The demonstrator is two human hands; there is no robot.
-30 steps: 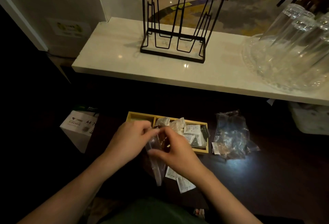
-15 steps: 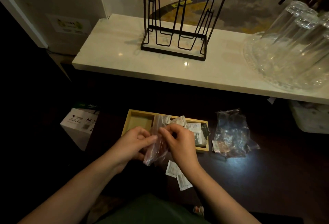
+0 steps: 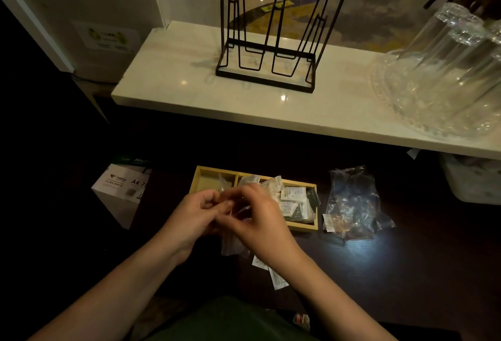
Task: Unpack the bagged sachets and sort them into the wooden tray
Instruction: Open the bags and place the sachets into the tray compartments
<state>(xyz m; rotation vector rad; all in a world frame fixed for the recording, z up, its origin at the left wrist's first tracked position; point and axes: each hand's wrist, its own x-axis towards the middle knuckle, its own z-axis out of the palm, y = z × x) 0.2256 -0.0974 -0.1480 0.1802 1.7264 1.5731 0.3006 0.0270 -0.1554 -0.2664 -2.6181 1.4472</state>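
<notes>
- Working over a dark table [image 3: 406, 273], a person pinches a small clear bag [image 3: 230, 245] between both hands, just in front of the wooden tray [image 3: 202, 171].
- Left hand [image 3: 193, 218] is curled nearly closed, fingertips gripping the bag's top edge; right hand [image 3: 260, 218] is likewise curled on the same edge, fingers meeting the left's.
- Whether the bag's mouth is open yet cannot be told; the hands hide it and the light is poor.
- Sorted sachets [image 3: 294, 199] fill the tray's right and middle sections; the left section looks almost bare.
- Two loose sachets [image 3: 271, 273] lie on the table under the right wrist; a pile of crumpled clear bags [image 3: 352, 205] sits just right of the tray.
- Risk: a hard pull could split the thin bag and scatter its contents onto the dark table or off its near edge, where they would be hard to spot.
- Against half a second earlier, the hands have closed tighter together and the bag hangs lower, mostly hidden below them.
</notes>
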